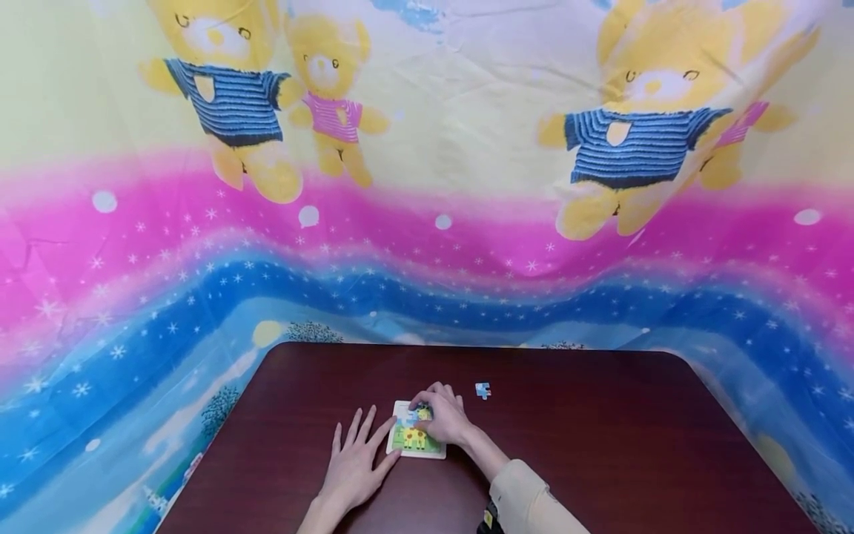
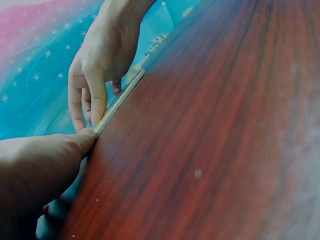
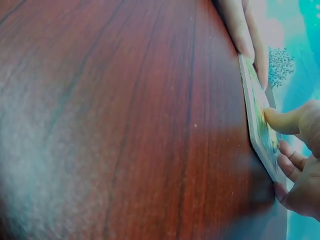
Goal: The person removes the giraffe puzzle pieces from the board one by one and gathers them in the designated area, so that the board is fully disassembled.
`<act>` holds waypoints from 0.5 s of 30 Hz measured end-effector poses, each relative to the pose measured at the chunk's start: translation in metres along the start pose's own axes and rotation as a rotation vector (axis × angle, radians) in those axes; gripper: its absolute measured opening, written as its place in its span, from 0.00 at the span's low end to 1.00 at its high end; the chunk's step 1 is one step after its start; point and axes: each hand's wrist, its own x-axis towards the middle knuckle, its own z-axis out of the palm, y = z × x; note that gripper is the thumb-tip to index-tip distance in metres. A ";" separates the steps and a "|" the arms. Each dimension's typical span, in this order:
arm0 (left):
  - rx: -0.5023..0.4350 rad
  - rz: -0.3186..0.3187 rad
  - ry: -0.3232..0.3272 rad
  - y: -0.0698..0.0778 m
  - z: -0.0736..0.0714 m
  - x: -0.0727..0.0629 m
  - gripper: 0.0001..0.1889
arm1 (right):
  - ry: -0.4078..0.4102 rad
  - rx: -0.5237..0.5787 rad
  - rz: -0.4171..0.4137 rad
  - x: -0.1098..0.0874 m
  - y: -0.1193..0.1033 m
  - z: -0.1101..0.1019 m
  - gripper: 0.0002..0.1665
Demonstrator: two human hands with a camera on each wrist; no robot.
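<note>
A small square jigsaw puzzle [image 1: 416,449] with a pale border and a yellow giraffe picture lies on the dark red-brown table. My left hand [image 1: 353,467] spreads its fingers flat at the left of the puzzle, index finger and thumb touching its edge. My right hand [image 1: 443,417] bends over the upper right part. Its thumb and fingertips pinch a puzzle piece [image 1: 423,412] by the giraffe's head, partly hidden under the fingers. In the right wrist view the thumb [image 3: 282,120] rests on the puzzle's face. A loose blue-and-white piece [image 1: 482,390] lies beyond the right hand.
The table [image 1: 600,445] has rounded far corners. Behind and beside it hangs a cloth [image 1: 434,259] printed with bears, snowflakes and pink and blue bands. A beige sleeve [image 1: 527,493] covers the right forearm, with a black strap below it.
</note>
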 end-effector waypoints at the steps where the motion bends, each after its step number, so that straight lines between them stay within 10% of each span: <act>1: -0.002 0.003 0.008 0.000 0.000 0.000 0.32 | 0.007 0.001 0.000 0.000 0.001 0.001 0.13; 15: 0.002 0.001 0.009 0.001 0.001 0.001 0.32 | 0.136 0.085 0.030 -0.006 0.006 0.003 0.23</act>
